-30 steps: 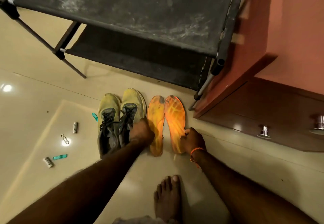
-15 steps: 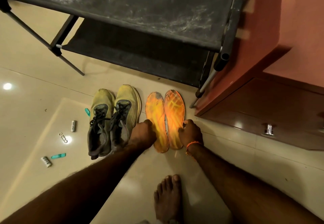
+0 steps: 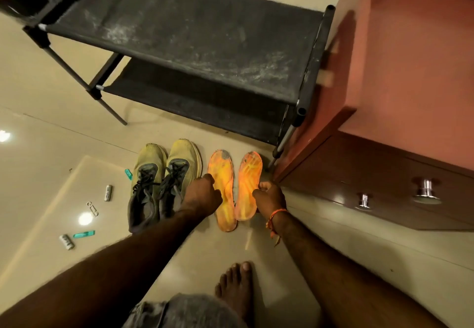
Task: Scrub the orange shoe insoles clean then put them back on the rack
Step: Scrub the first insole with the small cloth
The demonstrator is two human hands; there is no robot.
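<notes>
Two orange insoles lie side by side on the tiled floor in front of the black rack (image 3: 179, 35). My left hand (image 3: 202, 195) has its fingers curled at the left edge of the left insole (image 3: 223, 173) and pinches it. My right hand (image 3: 269, 197) pinches the right edge of the right insole (image 3: 247, 181), fingers curled. Both insoles still touch the floor. The rack's two fabric shelves are dusty and bare.
A pair of yellow-grey laced shoes (image 3: 164, 176) stands just left of the insoles. Small batteries (image 3: 108, 192), clips and teal bits lie scattered on the floor at left. A reddish wooden cabinet (image 3: 400, 97) with drawer knobs (image 3: 425, 189) stands at right. My bare foot (image 3: 236, 289) is below.
The camera has risen and drawn back, so more of the rack shows. Both hands stay at the insoles' outer edges; the insoles sit slightly further apart at the toes.
</notes>
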